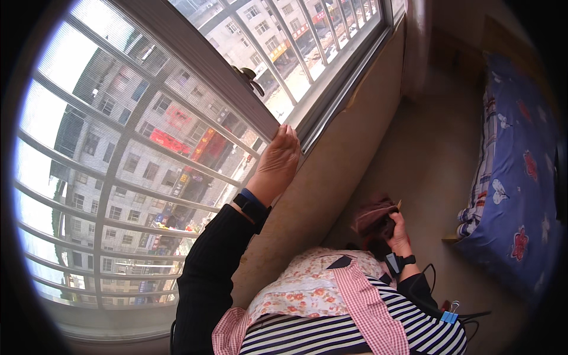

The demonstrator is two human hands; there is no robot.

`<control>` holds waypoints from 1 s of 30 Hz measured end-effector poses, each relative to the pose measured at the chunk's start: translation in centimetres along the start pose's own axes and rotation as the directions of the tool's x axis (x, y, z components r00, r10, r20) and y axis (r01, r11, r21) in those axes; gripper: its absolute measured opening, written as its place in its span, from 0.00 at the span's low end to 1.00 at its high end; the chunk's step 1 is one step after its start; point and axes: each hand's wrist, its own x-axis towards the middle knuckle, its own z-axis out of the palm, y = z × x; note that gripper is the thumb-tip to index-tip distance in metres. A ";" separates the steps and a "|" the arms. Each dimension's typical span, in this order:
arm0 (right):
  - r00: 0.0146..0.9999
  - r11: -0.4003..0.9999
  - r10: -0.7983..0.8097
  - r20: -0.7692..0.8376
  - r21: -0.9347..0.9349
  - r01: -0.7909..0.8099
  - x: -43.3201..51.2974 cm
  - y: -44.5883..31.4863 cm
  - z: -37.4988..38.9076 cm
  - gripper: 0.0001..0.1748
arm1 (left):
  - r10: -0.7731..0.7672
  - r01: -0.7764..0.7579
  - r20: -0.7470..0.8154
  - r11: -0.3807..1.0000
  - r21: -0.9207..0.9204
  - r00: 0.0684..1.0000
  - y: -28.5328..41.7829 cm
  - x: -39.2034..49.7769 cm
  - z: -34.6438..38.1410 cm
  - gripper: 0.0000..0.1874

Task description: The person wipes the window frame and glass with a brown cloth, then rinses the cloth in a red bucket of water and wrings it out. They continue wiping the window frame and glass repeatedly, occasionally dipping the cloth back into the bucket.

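My left hand [281,155] rests at the lower corner of the sliding window sash frame [213,62], its fingertips on the frame beside the metal track [341,93]. Low on the right, my right hand [398,233] grips a dark reddish-brown cloth [376,217], which is blurred and bunched. A thin light-coloured tip sticks out by the fingers; what it is cannot be told. A dark window latch [250,80] sits on the sash's edge. Insect mesh or screened glass spans the sash on the left.
Metal security bars [106,186] stand outside the window, with buildings and a street beyond. Below the track runs a wall [310,195]. A bed with a blue patterned cover [519,177] is at the right. A cable [432,275] and a blue binder clip [449,316] are by my right side.
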 end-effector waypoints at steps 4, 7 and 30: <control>0.997 0.998 -0.012 -0.075 0.064 0.017 -1.4 -0.1 -2.3 0.16 | 0.076 -0.076 0.039 0.997 -0.013 0.996 -0.7 -2.1 -1.1 0.23; 0.992 0.996 -0.040 -0.121 0.079 0.050 -1.8 0.0 -3.6 0.16 | 0.079 -0.075 0.018 0.984 -0.162 0.997 -0.9 -3.0 -1.5 0.23; 0.874 0.987 -0.095 -0.476 0.069 0.145 -8.9 0.7 -11.1 0.21 | -0.224 0.213 0.014 0.904 -0.369 0.974 2.4 -1.2 -0.9 0.17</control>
